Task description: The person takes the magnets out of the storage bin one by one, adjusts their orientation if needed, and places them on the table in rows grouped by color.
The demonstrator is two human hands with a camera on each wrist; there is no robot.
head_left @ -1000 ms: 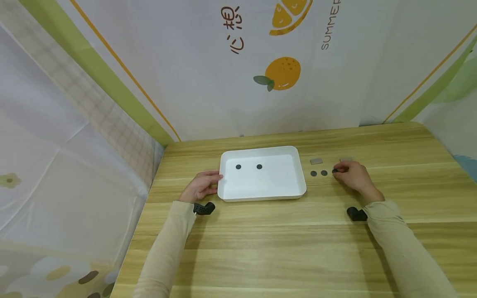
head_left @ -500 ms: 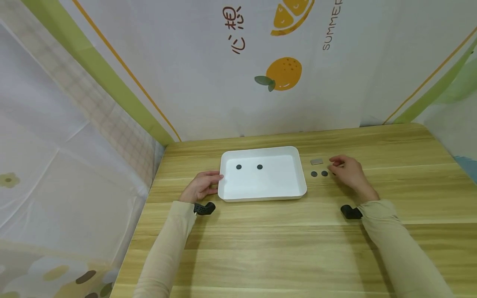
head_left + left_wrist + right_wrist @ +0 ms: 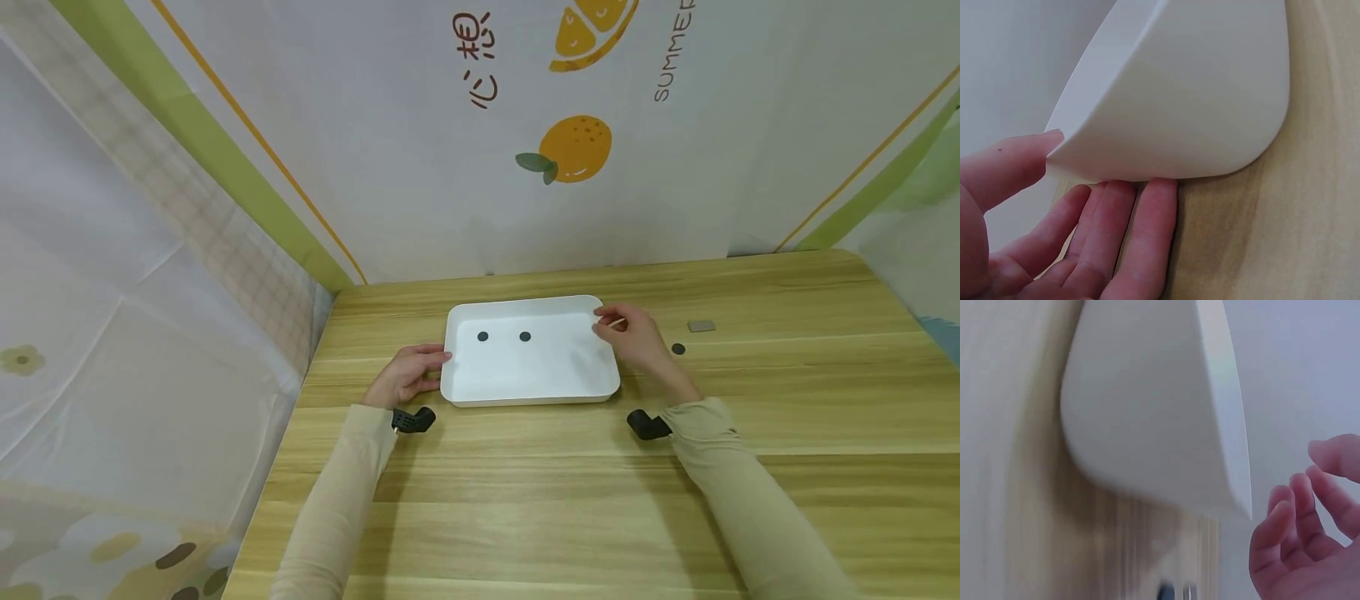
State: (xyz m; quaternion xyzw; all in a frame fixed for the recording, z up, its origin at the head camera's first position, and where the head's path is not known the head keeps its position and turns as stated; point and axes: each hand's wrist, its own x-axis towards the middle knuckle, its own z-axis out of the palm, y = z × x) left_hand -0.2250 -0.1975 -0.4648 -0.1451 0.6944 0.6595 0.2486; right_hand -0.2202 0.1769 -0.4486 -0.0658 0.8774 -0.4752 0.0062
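A shallow white tray (image 3: 532,379) with a raised rim lies on the table. Two dark round discs, a left one (image 3: 483,337) and a right one (image 3: 525,337), sit inside it. At the tray's left end my left hand (image 3: 408,373) holds the wall: the thumb (image 3: 1016,159) hooks over the rim and the fingertips touch the outside low down. My right hand (image 3: 636,337) is over the tray's right rim, its fingers loosely bent. Nothing shows between thumb and fingers in the right wrist view. Right of this hand lies another dark disc (image 3: 678,348).
Behind that disc is a small grey rectangular block (image 3: 702,326). The wooden table (image 3: 525,492) runs back to a printed white curtain (image 3: 420,192). Each wrist carries a black camera mount, the left one (image 3: 414,420) and the right one (image 3: 648,425).
My right hand has moved left from the rightmost disc to the tray's right rim. It now hides two discs and a block seen earlier. My left hand and the tray stay put.
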